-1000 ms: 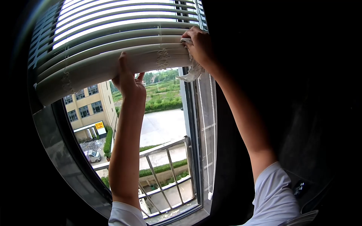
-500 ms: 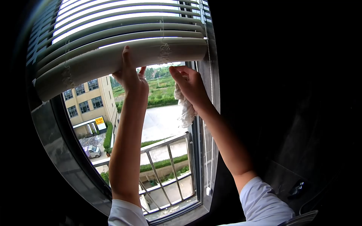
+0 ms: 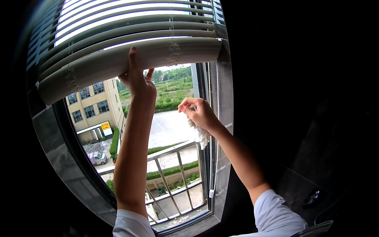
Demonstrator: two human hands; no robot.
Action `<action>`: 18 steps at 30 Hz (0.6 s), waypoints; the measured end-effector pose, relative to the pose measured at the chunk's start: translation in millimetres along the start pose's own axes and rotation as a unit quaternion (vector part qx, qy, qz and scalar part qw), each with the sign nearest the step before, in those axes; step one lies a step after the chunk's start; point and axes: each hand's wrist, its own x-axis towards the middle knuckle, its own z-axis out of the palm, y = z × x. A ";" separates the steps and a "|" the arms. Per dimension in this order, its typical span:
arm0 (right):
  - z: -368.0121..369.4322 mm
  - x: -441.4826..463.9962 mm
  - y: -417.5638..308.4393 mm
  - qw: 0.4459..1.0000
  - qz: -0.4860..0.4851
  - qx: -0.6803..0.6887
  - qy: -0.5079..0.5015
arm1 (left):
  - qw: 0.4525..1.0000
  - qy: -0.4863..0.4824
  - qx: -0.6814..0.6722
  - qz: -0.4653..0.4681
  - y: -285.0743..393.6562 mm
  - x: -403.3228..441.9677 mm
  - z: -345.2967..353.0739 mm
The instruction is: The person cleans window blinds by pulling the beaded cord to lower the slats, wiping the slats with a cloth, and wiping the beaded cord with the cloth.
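A venetian blind [image 3: 114, 59] hangs across the upper window, its lower slats stacked together in a thick bundle. My left hand [image 3: 138, 81] grips that bundle from below, thumb on the near face and the other fingers behind it, mostly hidden. Lower and to the right, my right hand [image 3: 199, 112] is closed round a crumpled white cloth [image 3: 200, 136], which dangles beneath the fist. This hand is apart from the blind. Loose ladder cords [image 3: 174, 53] bunch up on the front of the stacked slats.
A beaded pull cord [image 3: 217, 87] with a white weight [image 3: 211, 193] hangs along the right window frame [image 3: 225, 158]. Metal railing bars [image 3: 169, 189] cross the lower opening. Outside are a beige building [image 3: 92, 106], a parked van [image 3: 97, 158] and greenery. The room's right side is dark.
My right hand has dropped away from the blind's underside, carrying the cloth down. My left hand keeps its grip on the slats. The cord's weight has swung slightly left and up.
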 end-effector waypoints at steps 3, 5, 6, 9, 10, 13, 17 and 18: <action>-12.6 -27.5 5.2 0.986 0.080 -0.047 -0.136 | 1.000 0.000 0.002 -0.001 2.7 -2.5 1.1; -23.1 -40.7 7.2 0.968 0.095 -0.086 -0.214 | 1.000 0.000 0.002 -0.001 3.7 -2.9 0.7; -26.7 -43.5 6.8 0.960 0.087 -0.105 -0.244 | 1.000 0.000 0.000 -0.002 3.4 -2.1 0.6; -40.4 -28.8 0.3 0.995 0.024 -0.021 -0.091 | 1.000 -0.004 0.000 -0.007 0.3 -1.7 -0.6; -51.9 -19.3 -17.4 0.996 0.081 -0.004 -0.035 | 1.000 -0.008 0.002 -0.007 0.7 -1.5 -0.8; -87.5 23.7 -20.7 0.975 -0.024 0.023 0.221 | 1.000 0.003 0.007 -0.008 3.7 -3.9 1.0; -127.5 92.9 -59.9 0.914 -0.141 -0.111 0.363 | 1.000 0.000 0.009 -0.003 2.7 -6.1 2.5; -133.9 117.0 -61.5 0.899 -0.151 -0.163 0.378 | 1.000 0.000 0.009 -0.008 3.6 -6.5 2.5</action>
